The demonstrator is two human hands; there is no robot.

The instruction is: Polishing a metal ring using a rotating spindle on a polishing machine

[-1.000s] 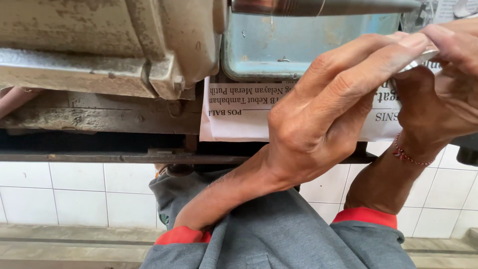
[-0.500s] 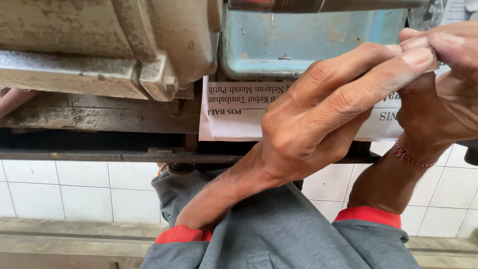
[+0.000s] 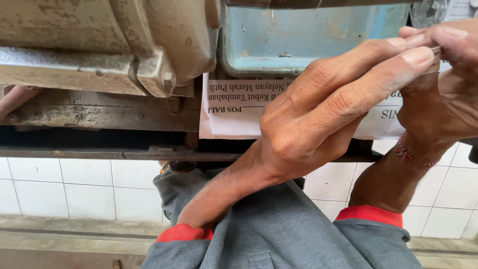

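a small thin piece, silvery at its one visible edge (image 3: 438, 50), is pinched between the fingertips of both hands at the upper right of the view, just to the right of the pale blue metal housing with rounded corners (image 3: 308, 37); what kind of piece it is cannot be told, as most of it is hidden by the fingers. the left hand (image 3: 323, 114) is stretched across in front of the housing, its fingers pressed together and extended so that the tips meet the piece from the left, which seems meant to steady it. the right hand (image 3: 443, 94) is closed on the same piece from the right and from above, a thin red string bracelet (image 3: 413, 155) being worn on its wrist. below the housing a sheet of white printed newspaper (image 3: 234, 117) is laid over the dark, rusty iron frame (image 3: 99, 117), probably as a liner or a guard against grime. to the left of the housing a bulky, worn cream-grey cast metal machine body (image 3: 99, 45) is seen, well apart from both hands. further below, grey sleeves with red cuffs (image 3: 279, 234) are seen, and behind them a white tiled wall (image 3: 59, 184).
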